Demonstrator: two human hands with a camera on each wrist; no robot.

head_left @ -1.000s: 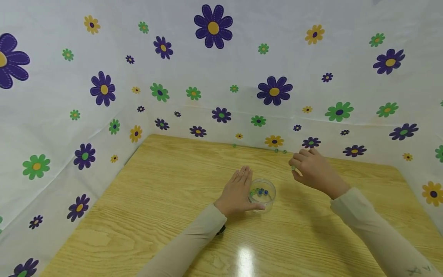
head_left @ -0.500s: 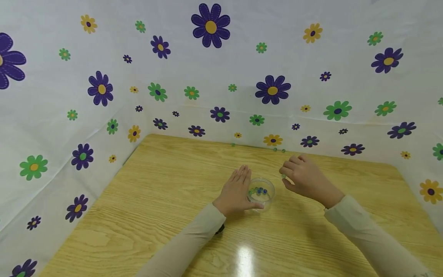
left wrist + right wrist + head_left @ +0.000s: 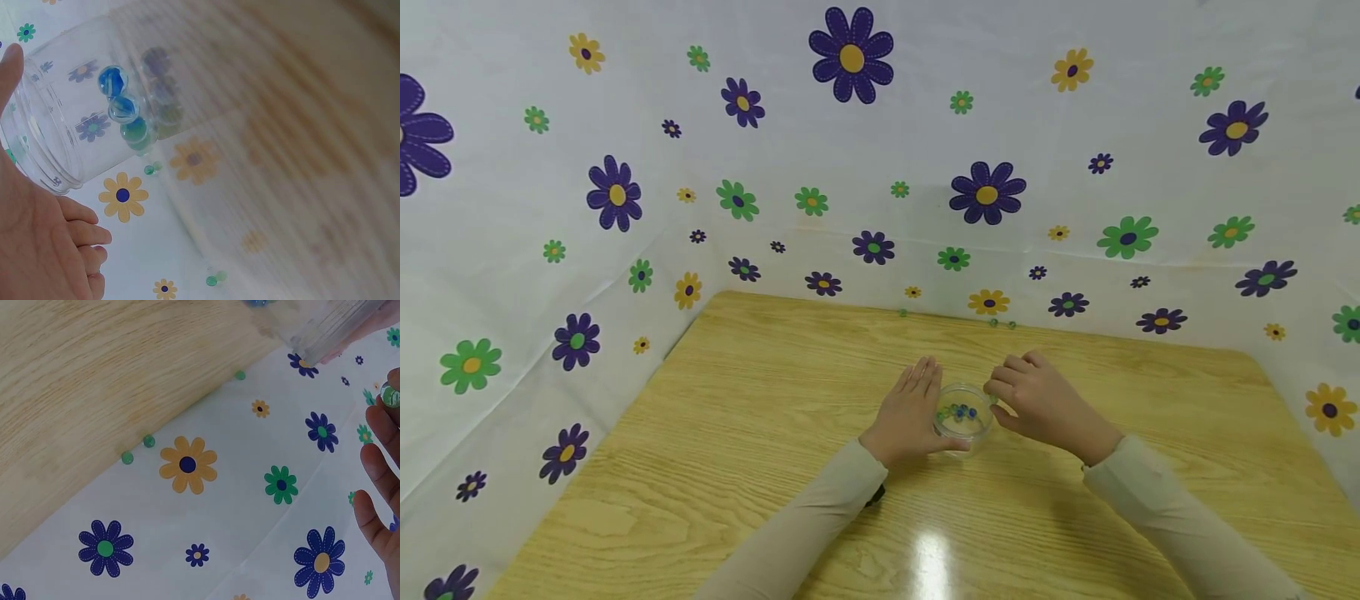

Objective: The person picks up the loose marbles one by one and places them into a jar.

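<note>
A clear round jar (image 3: 964, 428) stands upright on the table, with several blue and green marbles (image 3: 122, 109) on its bottom. My left hand (image 3: 904, 421) rests against the jar's left side, fingers straight and held together, thumb stretched across the near side. In the left wrist view, the thumb lies by the jar's mouth and the fingers run past its wall. My right hand (image 3: 1045, 404) is at the right edge of the jar's rim, pinching a green-and-white glass marble (image 3: 391, 395) between thumb and index finger. Its other fingers are spread, loosely bent.
The wood-grain table (image 3: 760, 383) backs onto a white sheet with printed flowers (image 3: 820, 108). Along that back edge lie a green marble (image 3: 903, 312) and, farther right, a pair of green marbles (image 3: 138, 449). The sheet also rises along the left side.
My right hand has moved left and slightly down with the marble, from well right of the jar to its rim. The left hand has kept its place against the jar.
</note>
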